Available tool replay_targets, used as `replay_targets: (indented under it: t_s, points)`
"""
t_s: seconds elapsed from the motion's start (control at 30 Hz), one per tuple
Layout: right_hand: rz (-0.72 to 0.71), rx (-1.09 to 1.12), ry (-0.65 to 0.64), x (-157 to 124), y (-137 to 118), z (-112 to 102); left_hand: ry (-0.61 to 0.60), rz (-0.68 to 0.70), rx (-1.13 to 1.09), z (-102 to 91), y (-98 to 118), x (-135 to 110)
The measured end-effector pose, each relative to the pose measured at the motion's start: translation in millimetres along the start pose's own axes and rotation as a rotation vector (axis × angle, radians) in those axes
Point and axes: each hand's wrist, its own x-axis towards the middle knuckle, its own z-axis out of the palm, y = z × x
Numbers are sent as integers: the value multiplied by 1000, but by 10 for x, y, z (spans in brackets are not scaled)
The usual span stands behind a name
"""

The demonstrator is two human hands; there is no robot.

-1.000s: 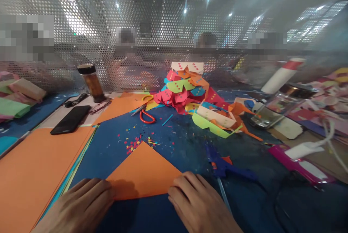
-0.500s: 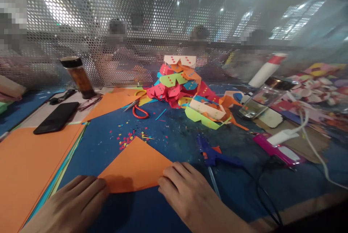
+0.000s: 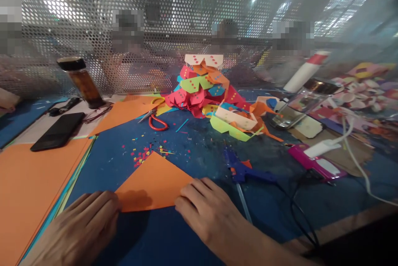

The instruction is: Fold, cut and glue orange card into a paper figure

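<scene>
A folded orange sheet of paper point(image 3: 152, 183) lies on the blue tabletop, its point facing away from me. My left hand point(image 3: 83, 222) is closed at the sheet's left corner, with its thumb hidden. At the right corner, the bent fingers of my right hand point(image 3: 207, 206) pinch the paper. Small coloured paper scraps point(image 3: 144, 156) are scattered just beyond the point. Farther back lies a pair of scissors point(image 3: 158, 123) with red and yellow handles. To the right of my right hand is a blue glue gun point(image 3: 241, 169) with a clear glue stick in it.
A stack of coloured paper point(image 3: 37, 183) lies on the left, near a black phone point(image 3: 58, 131) and a brown bottle point(image 3: 85, 85). Paper glasses point(image 3: 199, 85) are piled at the back. On the right are a glass jar point(image 3: 295, 108), a pink power strip point(image 3: 317, 164) and cables. Perforated metal point(image 3: 174, 21) stands behind.
The camera view has shifted slightly, so most things sit a little higher and farther left. Both hands stay at the orange sheet's corners; no clear change in their hold.
</scene>
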Motion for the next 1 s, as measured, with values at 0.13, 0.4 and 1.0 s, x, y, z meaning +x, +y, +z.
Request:
replay_targets:
  t_s: [0.13, 0.4, 1.0]
  points:
    - [0, 20, 20, 5, 5, 7, -71, 7, 22, -48, 77, 2]
    - [38, 76, 59, -11, 6, 73, -101, 168, -136, -29, 244, 293]
    - [240, 216, 69, 31, 32, 137, -210, -216, -409, 128, 282, 351]
